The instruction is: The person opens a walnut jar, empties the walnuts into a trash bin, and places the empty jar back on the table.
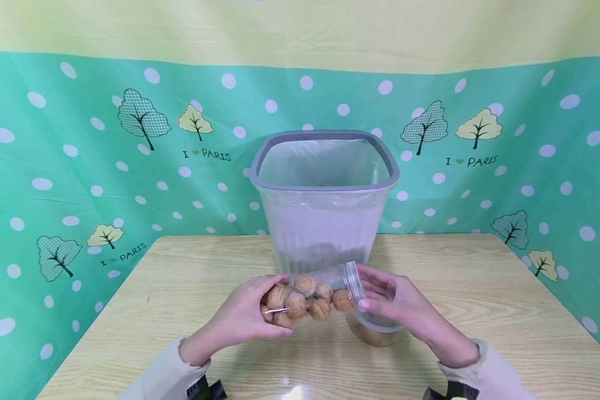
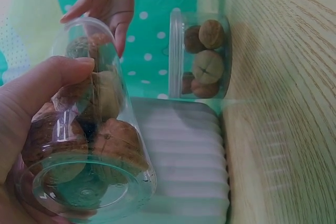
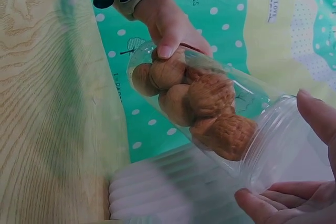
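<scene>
My left hand [image 1: 247, 311] grips the closed end of a clear plastic jar [image 1: 330, 275] that lies tilted on its side above the table. Several walnuts [image 1: 296, 304] sit inside it, mostly toward the gripped end. At the jar's ridged mouth is my right hand [image 1: 402, 300], thumb on the near side and fingers on the far side of the rim [image 3: 270, 142]. Below this hand a second clear jar [image 2: 176, 56] stands upright on the table, with several walnuts [image 2: 208, 66] in it; the right hand partly covers it in the head view.
Behind the hands a tall pale bin [image 1: 325, 228] with a grey rim and a clear liner stands on the light wood table [image 1: 200, 266]. A green dotted cloth [image 1: 180, 194] printed with trees hangs at the back and sides.
</scene>
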`<state>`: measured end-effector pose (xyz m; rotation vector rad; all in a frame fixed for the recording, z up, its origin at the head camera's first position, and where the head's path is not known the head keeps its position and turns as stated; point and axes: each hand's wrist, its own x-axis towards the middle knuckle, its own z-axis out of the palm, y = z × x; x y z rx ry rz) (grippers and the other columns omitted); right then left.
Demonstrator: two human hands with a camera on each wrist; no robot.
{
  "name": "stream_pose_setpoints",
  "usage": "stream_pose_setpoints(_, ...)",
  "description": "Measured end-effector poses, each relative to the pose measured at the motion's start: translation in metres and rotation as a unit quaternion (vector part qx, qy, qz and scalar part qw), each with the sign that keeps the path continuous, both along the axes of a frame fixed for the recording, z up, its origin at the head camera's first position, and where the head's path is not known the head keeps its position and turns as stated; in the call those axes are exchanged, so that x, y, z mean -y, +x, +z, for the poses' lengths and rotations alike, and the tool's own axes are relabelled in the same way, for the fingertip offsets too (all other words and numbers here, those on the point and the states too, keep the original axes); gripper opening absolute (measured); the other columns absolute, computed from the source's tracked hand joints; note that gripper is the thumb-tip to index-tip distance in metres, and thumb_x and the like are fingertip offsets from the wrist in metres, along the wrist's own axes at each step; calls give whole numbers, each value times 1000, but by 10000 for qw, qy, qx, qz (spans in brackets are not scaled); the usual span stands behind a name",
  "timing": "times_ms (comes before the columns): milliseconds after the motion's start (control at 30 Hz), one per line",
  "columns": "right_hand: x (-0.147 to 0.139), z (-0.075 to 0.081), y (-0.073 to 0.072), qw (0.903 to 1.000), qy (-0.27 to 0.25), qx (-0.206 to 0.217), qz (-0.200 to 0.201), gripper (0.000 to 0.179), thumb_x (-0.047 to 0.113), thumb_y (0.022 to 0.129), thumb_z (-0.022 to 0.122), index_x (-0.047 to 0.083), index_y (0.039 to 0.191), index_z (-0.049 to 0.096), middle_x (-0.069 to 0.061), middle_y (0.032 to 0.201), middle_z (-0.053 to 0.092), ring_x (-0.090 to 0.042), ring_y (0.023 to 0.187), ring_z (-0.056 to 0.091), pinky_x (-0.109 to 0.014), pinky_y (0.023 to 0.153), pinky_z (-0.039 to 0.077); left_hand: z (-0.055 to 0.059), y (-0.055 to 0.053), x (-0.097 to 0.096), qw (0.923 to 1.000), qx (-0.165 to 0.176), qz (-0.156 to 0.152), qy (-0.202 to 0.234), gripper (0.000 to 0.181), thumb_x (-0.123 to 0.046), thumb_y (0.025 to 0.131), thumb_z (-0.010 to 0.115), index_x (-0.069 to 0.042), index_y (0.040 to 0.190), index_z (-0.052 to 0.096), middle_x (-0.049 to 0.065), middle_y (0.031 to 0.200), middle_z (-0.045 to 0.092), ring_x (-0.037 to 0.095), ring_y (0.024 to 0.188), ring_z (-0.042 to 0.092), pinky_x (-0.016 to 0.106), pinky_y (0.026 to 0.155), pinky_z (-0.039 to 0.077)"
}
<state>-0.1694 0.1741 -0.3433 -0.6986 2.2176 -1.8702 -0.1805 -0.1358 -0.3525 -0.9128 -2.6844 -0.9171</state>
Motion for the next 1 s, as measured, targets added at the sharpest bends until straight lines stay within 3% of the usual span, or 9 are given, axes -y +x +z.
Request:
stream_pose_setpoints(200, -2, 0, -1, 9985, -463, -71, 283, 72, 9, 85, 67, -15, 140, 27, -33, 145, 27, -10, 122, 48, -17, 98, 39, 0, -1, 1, 9999, -14, -78, 88, 85, -44, 59, 86, -10, 130, 54, 2, 120, 62, 17, 104, 60, 36, 85, 51)
stream_pose_setpoints(300, -3, -1, -2, 9971, -589, -136, 454, 75, 7, 85, 68, -15, 141, 24, -33, 147, 23, -3, 122, 46, -16, 100, 37, 0, -1, 1, 9999, -38, -111, 111, 85, -42, 58, 87, -9, 129, 54, 3, 120, 62, 17, 104, 60, 36, 85, 51)
stream_pose_setpoints(700, -8, -3, -8, 9874, -617, -864, 1174, 76, -7, 83, 64, -7, 146, 21, -27, 152, 17, -5, 135, 31, -18, 107, 29, -1, -1, 2, 9995, -116, -249, 177, 83, -44, 59, 86, -10, 128, 55, 1, 117, 62, 15, 101, 60, 35, 84, 51)
stream_pose_setpoints(1000, -8, -2, -6, 9866, -398, -1160, 1076, 78, -5, 84, 62, -2, 148, 19, -24, 153, 15, -7, 139, 25, -18, 108, 27, -2, -1, 2, 9995, 13, -253, 211, 83, -46, 60, 85, -12, 129, 54, 0, 118, 62, 16, 102, 60, 34, 83, 52)
